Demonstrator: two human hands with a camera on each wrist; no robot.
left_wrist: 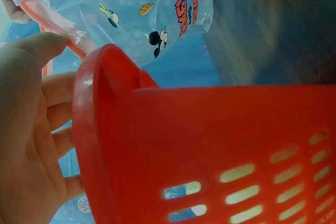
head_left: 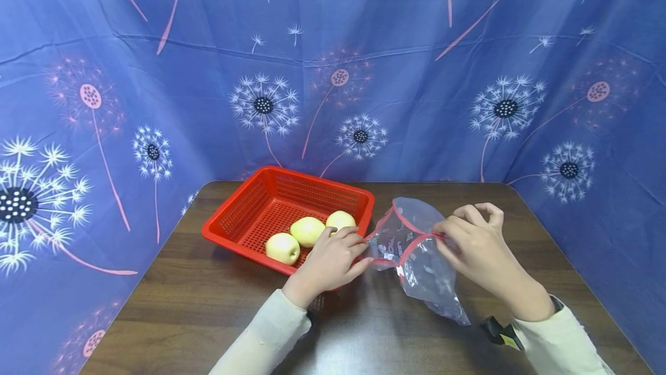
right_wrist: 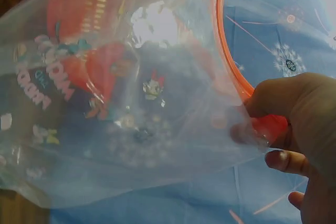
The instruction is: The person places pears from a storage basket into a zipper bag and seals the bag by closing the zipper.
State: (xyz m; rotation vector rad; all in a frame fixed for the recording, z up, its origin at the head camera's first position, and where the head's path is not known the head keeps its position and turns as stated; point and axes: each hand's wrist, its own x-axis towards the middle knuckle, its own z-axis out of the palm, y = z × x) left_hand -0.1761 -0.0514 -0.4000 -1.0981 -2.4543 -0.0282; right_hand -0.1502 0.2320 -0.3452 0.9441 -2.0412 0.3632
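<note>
We record the right hand at the right, its thumb and fingers pinching the mouth edge of a clear plastic bag with red edging and printed cartoon figures. The left hand lies over the near right corner of the basket; in the left wrist view its thumb touches the bag's edging and its fingers, spaced apart, pass behind the basket rim. We cannot tell whether those fingers pinch the bag. The bag is between the hands, just right of the basket, its mouth partly spread and its body drooping toward the near side. We note the red rectangular slotted plastic basket at left of centre; at least three pale yellow round fruits sit inside, toward its near right part. Both arms wear cream sleeves. Beside the right sleeve we see a black object with a yellow patch. Beneath lies a brown wood-grain table; beyond its far edge hangs a blue fabric backdrop with white and pink dandelions.
</note>
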